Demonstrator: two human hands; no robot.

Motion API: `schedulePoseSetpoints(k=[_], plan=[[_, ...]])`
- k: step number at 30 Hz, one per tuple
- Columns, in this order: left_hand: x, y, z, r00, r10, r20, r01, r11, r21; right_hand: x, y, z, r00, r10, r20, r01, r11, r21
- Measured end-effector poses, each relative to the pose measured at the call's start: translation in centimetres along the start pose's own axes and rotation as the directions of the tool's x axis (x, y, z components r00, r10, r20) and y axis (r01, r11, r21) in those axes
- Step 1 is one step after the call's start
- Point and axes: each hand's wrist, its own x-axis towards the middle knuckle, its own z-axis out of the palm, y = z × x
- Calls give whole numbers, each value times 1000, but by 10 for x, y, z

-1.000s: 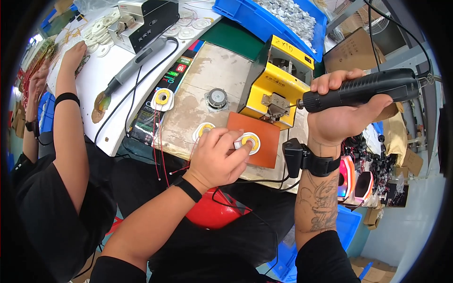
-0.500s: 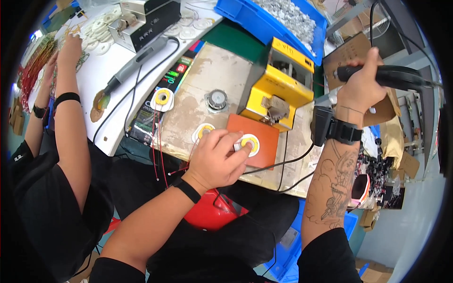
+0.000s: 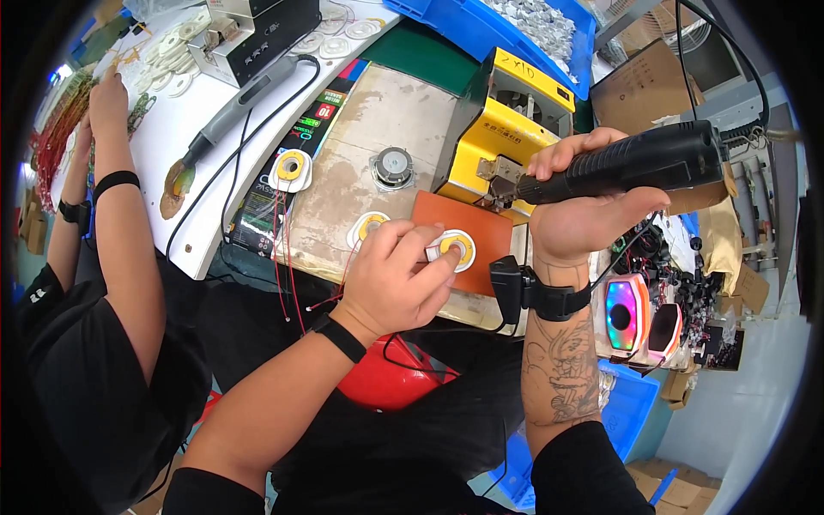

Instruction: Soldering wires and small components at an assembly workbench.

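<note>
My left hand [image 3: 399,279] is closed, its fingertips gripping a white round part with a yellow ring [image 3: 466,246] on an orange mat [image 3: 481,225]. In my right hand [image 3: 579,219] is a black electric screwdriver [image 3: 635,163], lying nearly level with its cable end to the right. The screwdriver's tip end meets the metal outlet on the front of a yellow screw feeder [image 3: 506,129]. A similar white part with a yellow ring [image 3: 371,227] lies left of my left hand, partly behind it. Another one with red wires [image 3: 292,167] sits farther left. A small round speaker [image 3: 393,166] lies beyond.
A blue bin [image 3: 481,39] of silvery pieces stands at the back. On the white table [image 3: 206,245] at left lie a grey soldering iron [image 3: 236,103] and a dark box-shaped device [image 3: 257,43]. A co-worker's hands [image 3: 107,103] handle wires there. Lit speakers [image 3: 622,313] stand at right.
My right hand has brought the screwdriver left and down, from the right side to the yellow feeder's outlet. My left hand stays on the white part.
</note>
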Motion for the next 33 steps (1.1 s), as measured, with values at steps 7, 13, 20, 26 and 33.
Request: schedulePoseSetpoints(k=[7, 13, 20, 26, 33], plan=[[-1, 0, 0, 1000, 5, -1, -5, 1000, 9, -1, 2, 1, 999, 31, -21, -31, 999, -24], [-1, 0, 1, 1000, 5, -3, -5, 1000, -9, -3, 5, -2, 998, 57, 1, -57, 998, -10], [1, 2, 0, 1000, 3, -9, -3, 1000, -10, -2, 7, -2, 998, 62, -3, -62, 998, -11], [-1, 1, 0, 1000, -5, 4, 5, 1000, -16, -1, 3, -2, 990, 139, 22, -139, 990, 14], [-1, 0, 0, 1000, -7, -7, 7, 1000, -17, -26, -18, 3, 988, 135, 70, -148, 961, 236]])
